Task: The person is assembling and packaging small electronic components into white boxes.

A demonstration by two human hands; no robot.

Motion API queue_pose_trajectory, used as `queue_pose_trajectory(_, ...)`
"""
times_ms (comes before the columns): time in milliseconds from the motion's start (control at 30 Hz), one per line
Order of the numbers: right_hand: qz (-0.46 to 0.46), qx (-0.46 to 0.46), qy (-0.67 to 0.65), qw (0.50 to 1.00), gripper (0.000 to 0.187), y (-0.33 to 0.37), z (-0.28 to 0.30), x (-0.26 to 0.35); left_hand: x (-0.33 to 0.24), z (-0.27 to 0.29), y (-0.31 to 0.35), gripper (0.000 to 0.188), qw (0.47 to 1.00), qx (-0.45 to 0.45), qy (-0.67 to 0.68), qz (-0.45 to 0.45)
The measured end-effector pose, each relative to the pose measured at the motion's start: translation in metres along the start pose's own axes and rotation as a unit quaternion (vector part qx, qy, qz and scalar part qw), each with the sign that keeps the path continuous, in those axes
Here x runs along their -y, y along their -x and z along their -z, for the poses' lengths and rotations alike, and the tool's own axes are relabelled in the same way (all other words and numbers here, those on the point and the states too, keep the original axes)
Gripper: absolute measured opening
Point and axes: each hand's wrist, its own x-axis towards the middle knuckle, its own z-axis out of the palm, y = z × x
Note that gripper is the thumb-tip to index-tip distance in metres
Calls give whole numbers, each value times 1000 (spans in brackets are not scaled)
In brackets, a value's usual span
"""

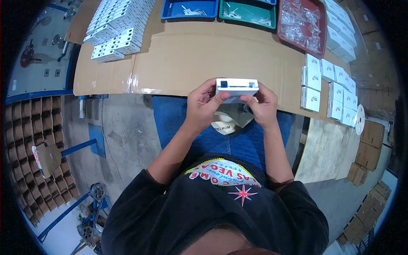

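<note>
Over the table's front edge I hold a small flat white plastic box (239,90) between both hands. A dark blue port sits at the left of its far-facing edge, and a paler opening at the right. My left hand (201,105) is closed round the left end, thumb on the near face. Round the right end my right hand (264,107) grips it, its thumb also on the near face. Most fingertips are hidden behind the box. Below it, a cream-coloured cloth or bag (229,123) with dark print lies by my lap.
A cardboard-covered table (191,55) spans the front. White casings (114,29) are stacked at far left. Blue (170,17), green (272,26) and red (321,25) trays hold small parts and clear bags. White boxes (313,76) stand at right; a cardboard divider rack (38,136) is at left.
</note>
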Motion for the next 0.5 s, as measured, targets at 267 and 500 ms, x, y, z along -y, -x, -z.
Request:
queue_pose_trajectory(267,122,20,83,989,32,0,1,24,-16,4,3,34,996,67,-12,-59)
queue_pose_trajectory(500,134,-48,-28,989,46,1,-20,48,-27,1,0,30,988,98,-10,-116)
